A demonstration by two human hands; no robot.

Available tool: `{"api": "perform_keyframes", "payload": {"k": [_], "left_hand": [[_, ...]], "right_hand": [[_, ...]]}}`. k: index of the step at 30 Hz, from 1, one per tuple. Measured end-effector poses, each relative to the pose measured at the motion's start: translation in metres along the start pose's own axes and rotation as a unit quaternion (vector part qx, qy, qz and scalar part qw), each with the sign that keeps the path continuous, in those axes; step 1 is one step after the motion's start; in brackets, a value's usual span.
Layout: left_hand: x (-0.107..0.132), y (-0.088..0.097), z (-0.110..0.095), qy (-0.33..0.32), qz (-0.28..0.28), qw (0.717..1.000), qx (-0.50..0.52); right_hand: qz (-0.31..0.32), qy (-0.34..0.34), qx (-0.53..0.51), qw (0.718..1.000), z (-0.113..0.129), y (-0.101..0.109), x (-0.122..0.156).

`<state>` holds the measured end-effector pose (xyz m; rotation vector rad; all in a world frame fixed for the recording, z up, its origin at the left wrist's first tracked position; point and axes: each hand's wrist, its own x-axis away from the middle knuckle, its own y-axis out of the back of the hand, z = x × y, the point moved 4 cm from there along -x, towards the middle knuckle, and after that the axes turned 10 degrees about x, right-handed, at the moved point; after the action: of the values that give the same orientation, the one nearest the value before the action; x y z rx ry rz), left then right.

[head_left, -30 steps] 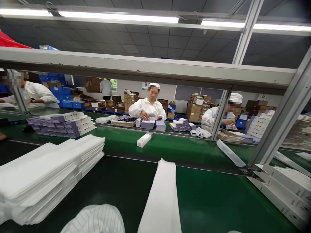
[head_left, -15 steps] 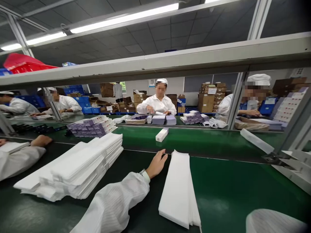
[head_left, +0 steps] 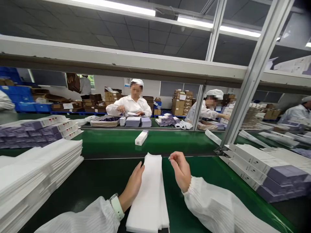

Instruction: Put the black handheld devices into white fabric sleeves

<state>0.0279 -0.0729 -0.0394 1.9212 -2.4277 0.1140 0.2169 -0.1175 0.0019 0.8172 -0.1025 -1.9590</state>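
Note:
A small stack of long white foam sheets (head_left: 148, 194) lies in front of me on the dark green work surface. My left hand (head_left: 133, 184) rests against the stack's left edge, its fingers stretched out and holding nothing. To the right of the stack, my right hand (head_left: 181, 170) hovers apart from it with curled fingers; the thumb and fingertips come close together, and whatever is between them, if anything, is too small to name. Beyond both hands, one white and lilac box (head_left: 141, 138) lies on the green belt (head_left: 109, 137).
A tall pile of white foam sheets (head_left: 36, 171) stands on the left, with stacked lilac boxes (head_left: 36, 129) behind it. More boxes (head_left: 269, 171) are stacked at right beside a slanted metal post (head_left: 255, 74). A shelf beam (head_left: 145, 64) crosses overhead. Co-workers sit across the belt.
The view has turned to the right. My right hand has come into the picture beside the small foam stack, and my left hand has come up against the stack's left edge.

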Motion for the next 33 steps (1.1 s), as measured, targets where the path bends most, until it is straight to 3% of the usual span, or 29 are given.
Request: {"api": "perform_keyframes", "payload": {"k": [3, 7, 10, 15, 19, 21, 24, 27, 30, 33], "left_hand": [[0.01, -0.005, 0.0, -0.008, -0.027, 0.999, 0.025], [0.013, -0.01, 0.001, 0.01, -0.038, 0.998, 0.049], [0.012, -0.012, 0.0, 0.038, -0.038, 0.997, 0.058], [0.014, -0.015, -0.002, 0.046, -0.037, 0.995, 0.078], [0.013, -0.017, 0.001, 0.048, -0.022, 0.994, 0.098], [0.004, -0.012, -0.001, 0.016, -0.027, 0.998, 0.052], [-0.024, 0.0, -0.015, -0.106, -0.049, 0.992, -0.052], [-0.061, 0.006, -0.029, -0.188, -0.018, 0.977, -0.097], [-0.087, 0.003, -0.035, -0.206, 0.025, 0.971, -0.115], [-0.097, -0.005, -0.032, -0.199, 0.052, 0.969, -0.136]], "right_hand": [[0.089, -0.074, 0.053, 0.992, -0.022, -0.018, -0.001], [0.177, -0.049, 0.07, 0.98, -0.026, -0.039, 0.006], [0.182, -0.059, 0.033, 0.981, -0.023, -0.048, 0.012], [0.15, -0.199, -0.065, 0.966, -0.031, -0.051, 0.022], [0.168, -0.16, -0.12, 0.965, -0.023, -0.052, 0.018], [0.165, -0.119, -0.096, 0.974, -0.022, -0.053, 0.003], [0.131, -0.094, -0.033, 0.986, -0.035, -0.058, -0.032], [0.139, -0.096, -0.028, 0.985, -0.055, -0.074, -0.063], [0.152, -0.093, -0.05, 0.983, -0.065, -0.087, -0.077], [0.149, -0.073, -0.06, 0.984, -0.064, -0.09, -0.078]]}}
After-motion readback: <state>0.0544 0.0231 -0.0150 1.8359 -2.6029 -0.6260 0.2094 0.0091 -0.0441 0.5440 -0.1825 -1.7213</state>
